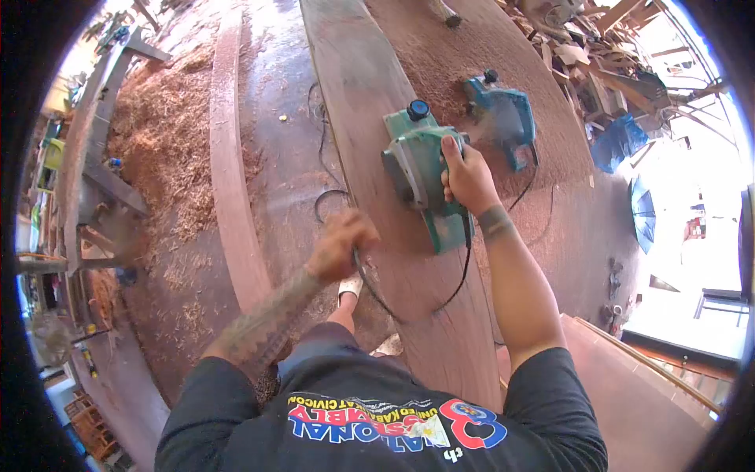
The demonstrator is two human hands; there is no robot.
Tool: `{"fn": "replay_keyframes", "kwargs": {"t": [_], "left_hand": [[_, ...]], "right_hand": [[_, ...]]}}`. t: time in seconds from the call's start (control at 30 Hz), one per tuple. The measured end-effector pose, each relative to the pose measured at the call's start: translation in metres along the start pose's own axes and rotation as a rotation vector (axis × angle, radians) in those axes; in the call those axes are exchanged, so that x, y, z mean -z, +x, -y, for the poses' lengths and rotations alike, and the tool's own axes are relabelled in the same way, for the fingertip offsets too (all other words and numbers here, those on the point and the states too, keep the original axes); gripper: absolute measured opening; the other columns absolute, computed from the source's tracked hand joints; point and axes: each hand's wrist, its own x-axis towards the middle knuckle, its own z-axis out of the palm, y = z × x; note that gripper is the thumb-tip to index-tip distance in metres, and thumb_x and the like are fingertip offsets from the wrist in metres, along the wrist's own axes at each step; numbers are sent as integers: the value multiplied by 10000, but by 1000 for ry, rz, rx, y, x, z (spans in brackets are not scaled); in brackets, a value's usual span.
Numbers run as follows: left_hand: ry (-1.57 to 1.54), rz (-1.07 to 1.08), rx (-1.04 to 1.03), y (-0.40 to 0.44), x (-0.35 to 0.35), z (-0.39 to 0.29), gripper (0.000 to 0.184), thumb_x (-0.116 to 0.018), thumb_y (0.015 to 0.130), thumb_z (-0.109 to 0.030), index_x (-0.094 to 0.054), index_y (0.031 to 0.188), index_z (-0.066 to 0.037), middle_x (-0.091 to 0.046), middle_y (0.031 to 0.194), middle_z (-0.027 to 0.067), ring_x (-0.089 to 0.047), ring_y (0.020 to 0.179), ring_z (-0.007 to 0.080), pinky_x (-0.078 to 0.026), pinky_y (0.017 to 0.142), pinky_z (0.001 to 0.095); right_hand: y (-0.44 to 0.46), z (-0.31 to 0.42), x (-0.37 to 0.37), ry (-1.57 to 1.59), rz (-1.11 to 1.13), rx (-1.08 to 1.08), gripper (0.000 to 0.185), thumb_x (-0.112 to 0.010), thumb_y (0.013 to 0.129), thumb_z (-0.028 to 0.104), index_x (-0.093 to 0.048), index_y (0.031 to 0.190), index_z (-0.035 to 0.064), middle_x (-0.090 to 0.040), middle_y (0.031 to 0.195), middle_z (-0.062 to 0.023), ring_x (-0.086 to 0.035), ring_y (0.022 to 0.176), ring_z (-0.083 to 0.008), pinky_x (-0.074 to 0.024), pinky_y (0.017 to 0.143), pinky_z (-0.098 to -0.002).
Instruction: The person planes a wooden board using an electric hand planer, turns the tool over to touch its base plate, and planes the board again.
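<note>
My right hand [469,179] is wrapped round the rear handle of a green power planer [417,161], which sits on a long wooden plank [362,94]. The planer's dark blue round knob points toward the plank's far end. My left hand [343,244], slightly blurred, is at the plank's left edge with its fingers curled. The planer's black cable [409,322] loops from the tool's rear over the plank toward my left hand. Whether the fingers grip the cable is unclear.
A second, blue-green planer [505,118] rests on a shavings-covered board to the right. Another narrow plank [228,157] lies left, beside heaped shavings [173,141]. Scrap wood [605,63] is piled at the far right, near a blue umbrella [642,214]. My shoe [350,289] is beside the plank.
</note>
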Motion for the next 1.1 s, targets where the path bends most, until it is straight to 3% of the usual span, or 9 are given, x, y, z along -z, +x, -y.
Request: {"fn": "replay_keyframes", "kwargs": {"t": [0.17, 0.27, 0.53, 0.6, 0.73, 0.87, 0.97, 1.03, 1.1], "left_hand": [[74, -444, 477, 78, -20, 102, 195, -693, 1039, -174, -697, 1226, -119, -683, 1203, 153, -624, 1196, 393, -506, 999, 524], [103, -501, 483, 107, -36, 143, 196, -615, 1138, -212, -688, 1283, -102, -624, 1287, 149, -577, 1231, 371, -451, 1083, 468], [255, -470, 561, 132, -73, 157, 227, -639, 1107, -151, -668, 1331, -157, -613, 1427, 172, -488, 1461, 401, -392, 1156, 608], [295, -447, 531, 131, -73, 163, 221, -638, 1107, -150, -672, 1325, -164, -614, 1446, 163, -486, 1472, 397, -394, 1152, 603], [323, -459, 559, 139, -67, 149, 197, -641, 1105, -146, -684, 1296, -169, -638, 1430, 116, -497, 1470, 381, -393, 1151, 586], [335, -523, 562, 140, -68, 148, 186, -640, 1103, -143, -700, 1278, -168, -653, 1395, 104, -514, 1465, 381, -399, 1140, 583], [376, -486, 485, 135, -66, 151, 209, -642, 1097, -142, -699, 1298, -140, -651, 1370, 148, -546, 1398, 379, -423, 1113, 585], [198, -569, 383, 119, -57, 146, 196, -661, 1076, -121, -697, 1266, -148, -656, 1272, 139, -559, 1297, 366, -439, 1069, 540], [14, -548, 278, 94, -37, 121, 197, -666, 1057, -77, -693, 1249, -116, -648, 1164, 133, -570, 1178, 348, -461, 1018, 489]], "right_hand": [[108, 34, -30, -12, 12, 54, 713, -577, 1081, 714, -606, 884, 30, -604, 657, -62, -635, 518, -194, -532, 484, -375], [168, 57, -48, -24, 9, 75, 723, -559, 1091, 707, -616, 870, 20, -611, 661, -66, -649, 534, -199, -537, 491, -383], [325, 107, -89, -96, 13, 107, 725, -541, 1118, 650, -679, 931, -37, -693, 724, -109, -688, 566, -227, -586, 569, -439], [383, 113, -98, -155, 39, 112, 585, -475, 1147, 586, -678, 1145, 37, -709, 918, -153, -705, 760, -244, -599, 623, -415], [574, 106, -113, -920, 414, 315, 545, -386, 1189, 487, -665, 1495, 133, -731, 1230, -227, -734, 1118, -253, -630, 721, -378], [578, 97, -110, -2106, -372, 1066, 620, -483, 1148, 407, -458, 1679, 88, -713, 1394, -245, -723, 1257, -204, -652, 795, -360], [585, 56, -108, -1754, -339, 744, 647, -498, 1146, 412, -432, 1704, 92, -608, 1574, -232, -736, 1233, -202, -661, 813, -358], [472, 48, -101, -1951, -68, 625, 808, -564, 1122, 416, -208, 1797, 152, -463, 1727, -179, -750, 1223, -218, -668, 840, -362], [328, 58, -80, -547, 90, 316, 597, -545, 1125, 588, -516, 1267, 8, -597, 1019, -132, -657, 717, -211, -596, 610, -394]]}}
